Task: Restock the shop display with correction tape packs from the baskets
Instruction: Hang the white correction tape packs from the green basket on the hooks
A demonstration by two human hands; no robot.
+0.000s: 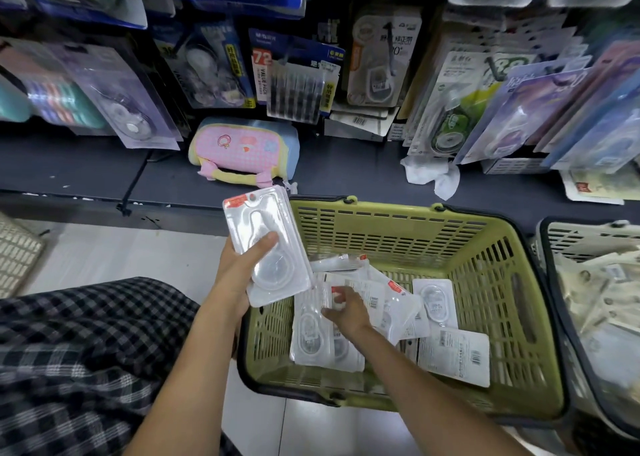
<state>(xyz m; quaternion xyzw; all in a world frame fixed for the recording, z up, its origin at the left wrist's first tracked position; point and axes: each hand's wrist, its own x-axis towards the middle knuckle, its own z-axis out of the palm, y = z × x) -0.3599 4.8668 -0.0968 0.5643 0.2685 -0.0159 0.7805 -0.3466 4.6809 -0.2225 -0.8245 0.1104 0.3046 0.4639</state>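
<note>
Stage: I judge restocking unfinished | left hand [242,268] grips stack of clear blister correction tape packs [266,244] | right hand [343,308] pinches another pack [337,298] in green slatted plastic basket [398,227] | several remain

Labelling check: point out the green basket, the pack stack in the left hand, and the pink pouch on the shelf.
green basket [391,220]: head view, far wall.
pack stack [263,220]: head view, clear front of the top pack.
pink pouch [242,149]: head view, checked front panel.
</note>
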